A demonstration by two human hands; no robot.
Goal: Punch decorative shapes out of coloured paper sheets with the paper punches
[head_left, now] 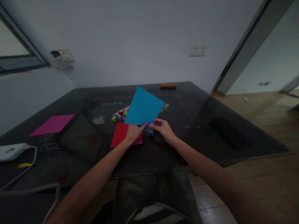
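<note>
My left hand [133,132] pinches the lower edge of a blue paper sheet [143,107] and holds it tilted up above the dark glass table [163,152]. A row of small punched holes runs along the sheet's right edge. My right hand [163,128] grips a small purple paper punch [151,124] at the sheet's lower right corner. A red sheet [121,134] lies flat on the table under my left hand.
Several small coloured punches [119,116] sit in a cluster behind the red sheet. A magenta sheet [53,124] lies at the left. A white device [11,151] with cables rests at the near left edge. An orange block [168,85] sits at the table's far edge.
</note>
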